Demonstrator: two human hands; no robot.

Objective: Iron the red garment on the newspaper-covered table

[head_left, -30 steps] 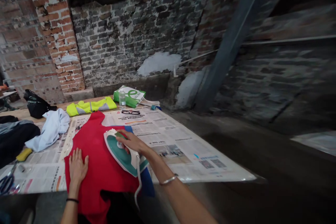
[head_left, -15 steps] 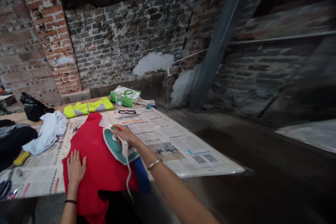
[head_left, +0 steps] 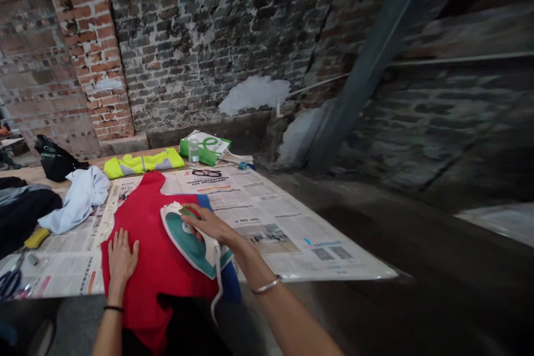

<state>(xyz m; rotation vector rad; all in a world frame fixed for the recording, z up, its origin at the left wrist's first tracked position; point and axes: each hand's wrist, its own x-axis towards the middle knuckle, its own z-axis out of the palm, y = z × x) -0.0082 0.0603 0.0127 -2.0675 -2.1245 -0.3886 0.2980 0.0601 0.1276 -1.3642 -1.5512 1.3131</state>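
Right hand (head_left: pixel 206 223) wrapped round handle of iron (head_left: pixel 192 247), pressing it onto red cloth (head_left: pixel 139 239), lower centre of frame. Left hand (head_left: pixel 120 260) spread flat on cloth, seemingly pinning it. Newspaper (head_left: pixel 250 206) underneath, likely as padding.

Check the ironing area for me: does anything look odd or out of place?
One thing stands out: the newspaper under the red cloth seems to stick out past the table at its right corner, over the dark floor, apparently unsupported. The steam iron, held in the right hand, looks normal.
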